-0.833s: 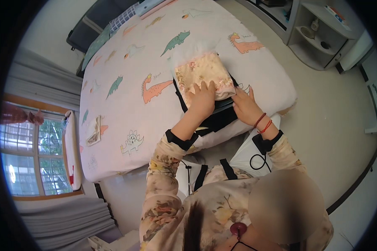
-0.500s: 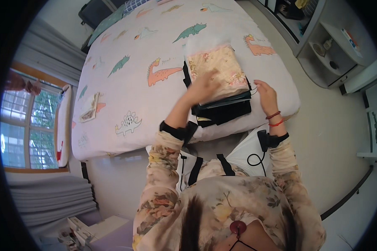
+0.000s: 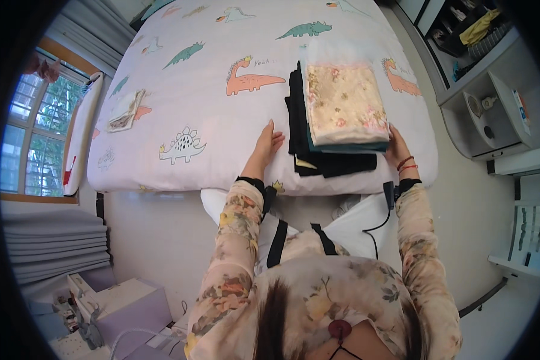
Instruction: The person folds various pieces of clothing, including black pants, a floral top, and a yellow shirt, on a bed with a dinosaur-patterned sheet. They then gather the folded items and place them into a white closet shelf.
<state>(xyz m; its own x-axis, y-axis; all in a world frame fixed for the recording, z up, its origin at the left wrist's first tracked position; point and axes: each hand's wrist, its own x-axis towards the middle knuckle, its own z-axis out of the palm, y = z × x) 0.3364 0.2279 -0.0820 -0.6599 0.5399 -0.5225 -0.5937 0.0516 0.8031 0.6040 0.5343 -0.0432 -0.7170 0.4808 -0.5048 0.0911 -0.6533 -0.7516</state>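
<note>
A pile of folded clothes lies near the bed's front edge. On top sits a folded pale yellow floral garment (image 3: 348, 102) with pink flowers and a sheer whitish end at the far side. Under it show a dark green folded garment (image 3: 342, 147) and black folded clothes (image 3: 345, 164), which stick out at the left and front. My left hand (image 3: 267, 147) is over the bed, left of the pile and apart from it, fingers stretched out. Against the pile's right front side is my right hand (image 3: 397, 147), fingers extended along the edge and partly hidden.
A dinosaur-print bedspread (image 3: 222, 165) covers the bed. Toward its left side lies a small folded pale cloth (image 3: 126, 113). Left are a window (image 3: 48, 126) and grey curtain (image 3: 54, 240); right, a shelf unit (image 3: 486, 120). A lilac-sided cabinet (image 3: 132, 312) stands at lower left.
My left hand has left the top of the floral garment and moved down to the pile's left. My right hand has come in against its right side. The view has shifted.
</note>
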